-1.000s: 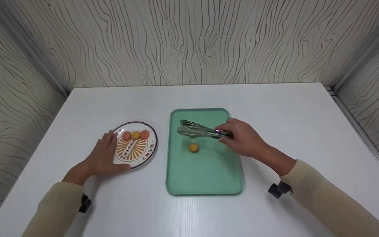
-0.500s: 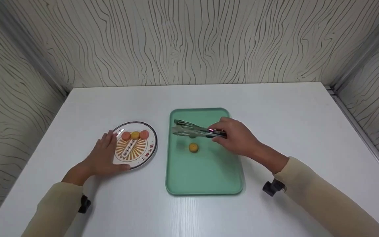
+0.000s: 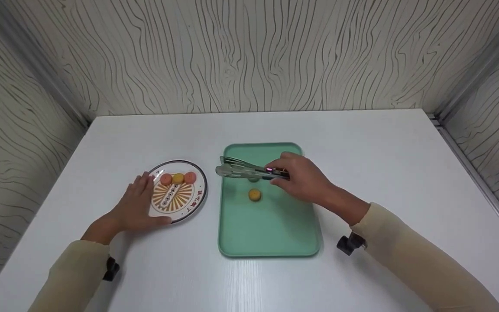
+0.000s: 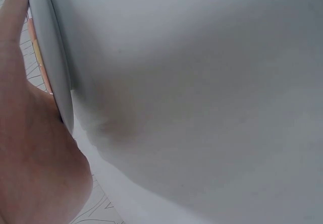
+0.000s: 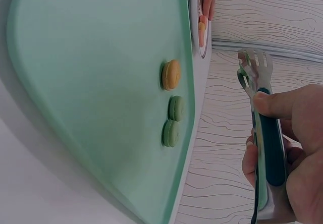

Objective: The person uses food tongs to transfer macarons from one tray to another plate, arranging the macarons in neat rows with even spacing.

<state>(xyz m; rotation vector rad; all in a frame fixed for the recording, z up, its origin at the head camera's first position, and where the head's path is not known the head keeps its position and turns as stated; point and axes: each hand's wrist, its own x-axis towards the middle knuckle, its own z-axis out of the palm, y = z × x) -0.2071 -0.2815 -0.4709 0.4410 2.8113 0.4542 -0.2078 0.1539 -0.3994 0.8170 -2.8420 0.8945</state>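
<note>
Steel tongs (image 3: 243, 170), slotted tips, dark grip

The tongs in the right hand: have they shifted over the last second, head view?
Yes. The tongs have slid leftward across the green tray; their tips now reach its left edge, carried by the right hand. The yellow macaron stays put.
</note>
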